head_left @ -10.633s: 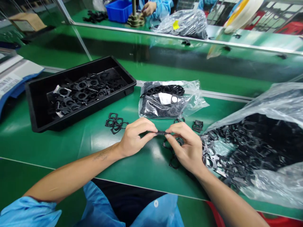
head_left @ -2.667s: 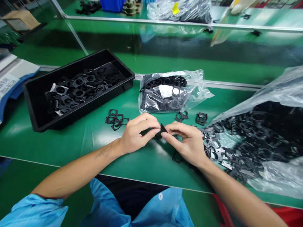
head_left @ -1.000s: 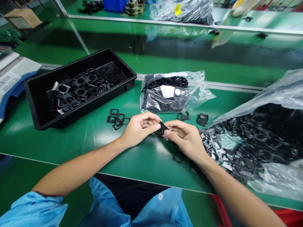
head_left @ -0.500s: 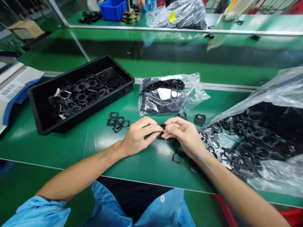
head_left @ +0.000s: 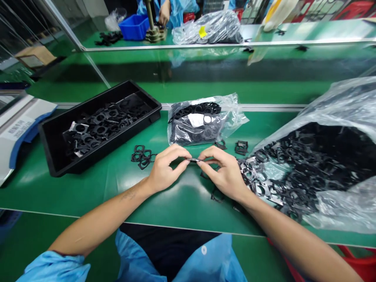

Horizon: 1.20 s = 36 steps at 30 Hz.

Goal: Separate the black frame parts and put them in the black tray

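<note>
Between my two hands is a small thin black plastic part [head_left: 194,159], seen edge-on. My left hand [head_left: 168,166] pinches its left end between thumb and fingers. The right end is pinched in the same way by my right hand [head_left: 223,170]. Just left of my left hand lie several flat black frames [head_left: 142,156] with round openings, in a small cluster. More loose black parts lie under and around my right hand, among them a black frame [head_left: 217,194] close to the wrist. A blocky black part [head_left: 241,147] lies beyond the right hand.
A black tray [head_left: 101,161] of black parts stands at the left, beside a white and blue machine [head_left: 22,127]. A clear bag [head_left: 195,133] of parts lies behind my hands. At the right a large open plastic bag [head_left: 346,96] spills black parts. A co-worker's hand [head_left: 164,12] shows beyond the partition.
My hands have drawn slightly apart, and the part between them now shows edge-on, stretched from one hand to the other. The camera view has shifted a little.
</note>
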Each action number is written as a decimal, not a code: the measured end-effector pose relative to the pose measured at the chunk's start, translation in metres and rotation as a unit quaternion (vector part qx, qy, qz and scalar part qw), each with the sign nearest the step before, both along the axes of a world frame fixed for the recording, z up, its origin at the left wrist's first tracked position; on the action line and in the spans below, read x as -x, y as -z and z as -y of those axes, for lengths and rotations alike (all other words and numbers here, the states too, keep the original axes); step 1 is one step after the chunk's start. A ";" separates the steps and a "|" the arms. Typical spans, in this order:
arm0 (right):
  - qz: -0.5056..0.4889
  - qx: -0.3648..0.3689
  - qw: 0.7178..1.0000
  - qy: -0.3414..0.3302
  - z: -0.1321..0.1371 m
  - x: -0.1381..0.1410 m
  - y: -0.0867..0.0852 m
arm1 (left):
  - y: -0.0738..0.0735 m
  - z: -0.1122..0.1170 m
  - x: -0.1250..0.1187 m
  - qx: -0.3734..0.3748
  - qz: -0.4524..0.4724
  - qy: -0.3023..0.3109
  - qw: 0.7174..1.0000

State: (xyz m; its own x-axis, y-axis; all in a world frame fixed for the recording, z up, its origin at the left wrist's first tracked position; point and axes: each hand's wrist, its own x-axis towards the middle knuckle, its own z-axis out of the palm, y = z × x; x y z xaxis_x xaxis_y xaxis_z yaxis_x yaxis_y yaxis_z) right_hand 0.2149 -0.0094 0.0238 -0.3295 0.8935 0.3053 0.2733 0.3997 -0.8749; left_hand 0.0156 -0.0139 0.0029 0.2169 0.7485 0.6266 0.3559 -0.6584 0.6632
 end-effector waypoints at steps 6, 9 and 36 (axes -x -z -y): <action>0.031 0.003 0.999 -0.009 -0.007 -0.003 -0.002 | 0.004 -0.005 0.001 0.062 0.048 -0.025 0.997; 0.176 -0.023 0.984 -0.018 -0.015 -0.010 -0.010 | 0.002 -0.018 0.011 0.057 0.069 -0.096 0.991; 0.358 -0.161 0.917 -0.072 -0.017 -0.004 0.004 | -0.024 -0.014 0.117 0.116 -0.466 -0.103 0.871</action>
